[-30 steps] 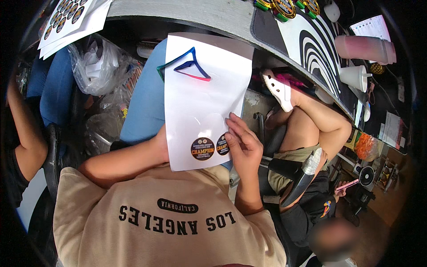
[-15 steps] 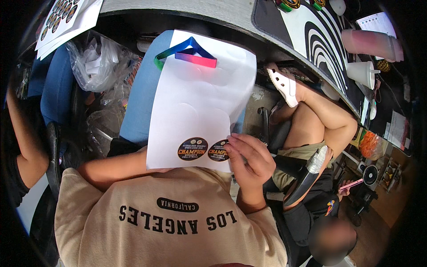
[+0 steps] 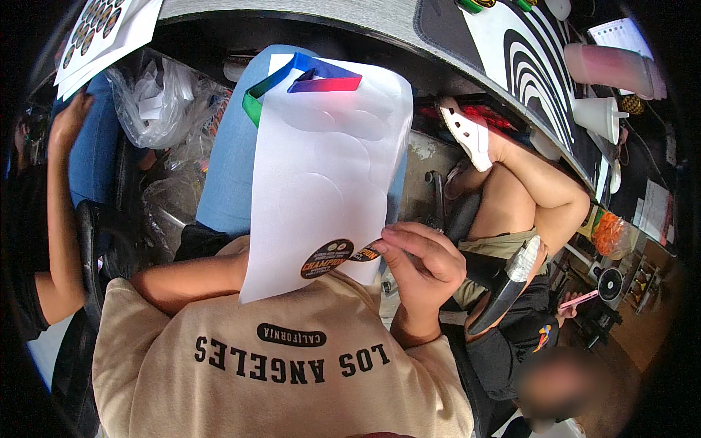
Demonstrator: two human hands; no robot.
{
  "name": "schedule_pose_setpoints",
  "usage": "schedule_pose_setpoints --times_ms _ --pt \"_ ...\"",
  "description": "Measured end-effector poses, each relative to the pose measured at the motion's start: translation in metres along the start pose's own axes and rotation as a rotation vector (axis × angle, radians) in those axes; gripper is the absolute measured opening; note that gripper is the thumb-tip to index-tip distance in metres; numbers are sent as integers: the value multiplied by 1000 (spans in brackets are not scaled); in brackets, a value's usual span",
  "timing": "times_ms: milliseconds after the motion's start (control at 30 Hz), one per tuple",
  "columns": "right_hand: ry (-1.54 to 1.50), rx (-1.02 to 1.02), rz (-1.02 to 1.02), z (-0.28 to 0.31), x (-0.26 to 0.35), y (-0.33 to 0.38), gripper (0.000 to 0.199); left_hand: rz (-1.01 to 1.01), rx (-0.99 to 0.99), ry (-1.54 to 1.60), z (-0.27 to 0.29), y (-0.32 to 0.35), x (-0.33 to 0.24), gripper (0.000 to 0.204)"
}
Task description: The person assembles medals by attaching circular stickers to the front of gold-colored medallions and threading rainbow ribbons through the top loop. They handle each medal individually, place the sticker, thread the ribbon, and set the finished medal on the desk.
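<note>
A white sticker sheet (image 3: 314,204) rests over my blue-jeaned lap, its lower edge bent. Most of its round outlines hold no printed sticker. Near the lower end is a black-and-orange round sticker (image 3: 328,259). Beside it, at the right edge, a second round sticker (image 3: 364,252) is tilted and partly covered by fingertips. My right hand (image 3: 427,264) pinches that second sticker's edge between thumb and fingers. My left forearm (image 3: 193,281) reaches beneath the sheet, which hides the left hand. A ribbon strap (image 3: 330,82) in blue, pink and green lies folded across the sheet's far end.
Ahead runs a grey desk edge (image 3: 292,13) with a black-and-white mat (image 3: 504,51), a white cup (image 3: 597,118) and a pinkish container (image 3: 610,67). Left are a plastic bag (image 3: 153,109), more sticker sheets (image 3: 109,36) and another person's arm (image 3: 64,197). At right sits a person holding a pink phone (image 3: 578,300).
My right hand has moved slightly right and down. The pinched sticker now tilts and the sheet's lower edge bends. At left, the other person's arm has reached up toward the sheets.
</note>
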State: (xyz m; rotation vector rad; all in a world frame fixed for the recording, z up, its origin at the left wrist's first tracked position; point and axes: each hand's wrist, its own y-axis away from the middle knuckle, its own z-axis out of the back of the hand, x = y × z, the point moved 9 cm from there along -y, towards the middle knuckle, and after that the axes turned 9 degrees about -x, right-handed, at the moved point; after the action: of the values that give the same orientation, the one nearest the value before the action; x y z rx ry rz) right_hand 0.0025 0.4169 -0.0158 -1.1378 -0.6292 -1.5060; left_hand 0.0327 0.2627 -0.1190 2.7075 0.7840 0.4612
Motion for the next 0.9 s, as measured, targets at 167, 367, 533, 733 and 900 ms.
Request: schedule_pose_setpoints --times_ms 167,367,533,733,900 --pt "14 -13 47 1 4 2 17 -5 -3 -5 -1 0 0 48" --pt "97 -35 242 2 20 6 16 -11 -6 -7 -2 2 -1 48" --pt "107 -55 272 2 24 10 17 -15 -4 -7 -3 2 -1 48" --pt "140 -37 329 0 31 12 12 -21 -4 -10 -4 3 -1 48" --pt "146 -24 324 0 30 12 15 -31 -3 -21 -6 3 -2 48"
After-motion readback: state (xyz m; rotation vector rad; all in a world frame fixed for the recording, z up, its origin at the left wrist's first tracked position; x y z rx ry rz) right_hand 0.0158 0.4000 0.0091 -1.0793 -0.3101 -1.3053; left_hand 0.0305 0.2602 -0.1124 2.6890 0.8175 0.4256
